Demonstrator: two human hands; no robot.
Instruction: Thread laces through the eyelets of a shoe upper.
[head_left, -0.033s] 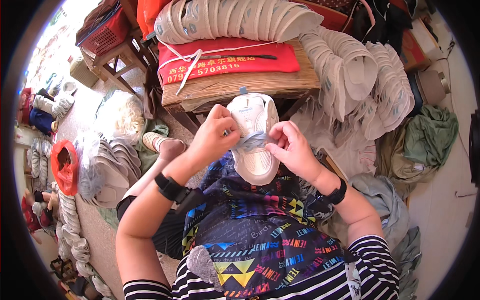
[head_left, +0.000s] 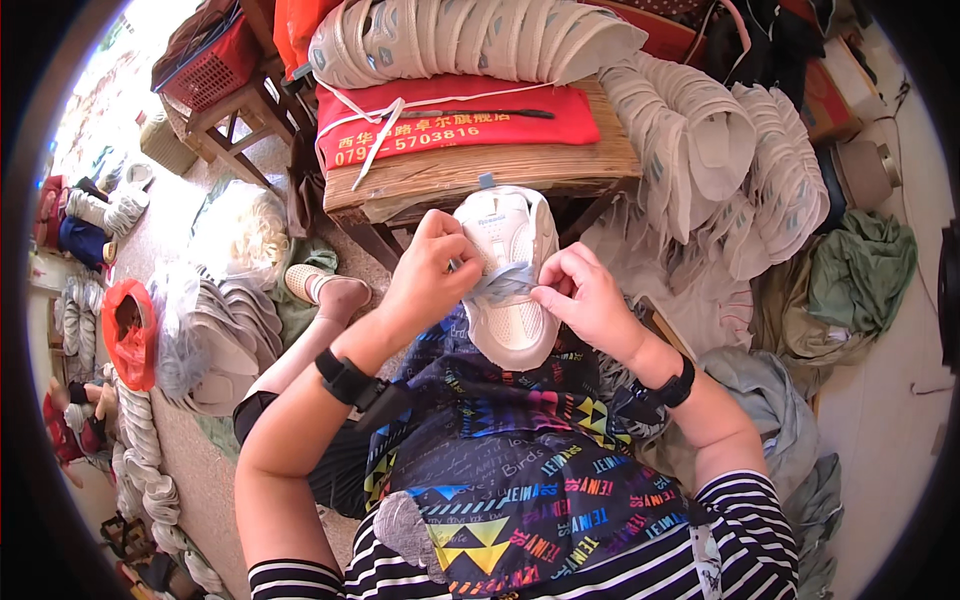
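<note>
A white shoe upper (head_left: 512, 338) with its tongue showing rests upright between my lap and the table edge. Grey-blue laces (head_left: 508, 282) cross over its middle. My left hand (head_left: 435, 265) is closed at the left side of the laces, with its fingers curled; what lies in its pinch is mostly hidden. On the opposite side, my right hand (head_left: 585, 300) brings thumb and forefinger together at the lace by the upper's right edge. The lace inside this pinch is too small to make out clearly.
Ahead stands a wooden table (head_left: 480, 185) with a red bag (head_left: 550, 125), a white cord and a row of nested shoe uppers (head_left: 470, 45). More stacked uppers (head_left: 700, 140) hang at the right. Green cloth (head_left: 860, 270) lies beyond; an orange-red bag (head_left: 127, 335) sits left.
My left wrist has shifted very slightly down and to the right. The shoe upper and my right hand stay almost where they were.
</note>
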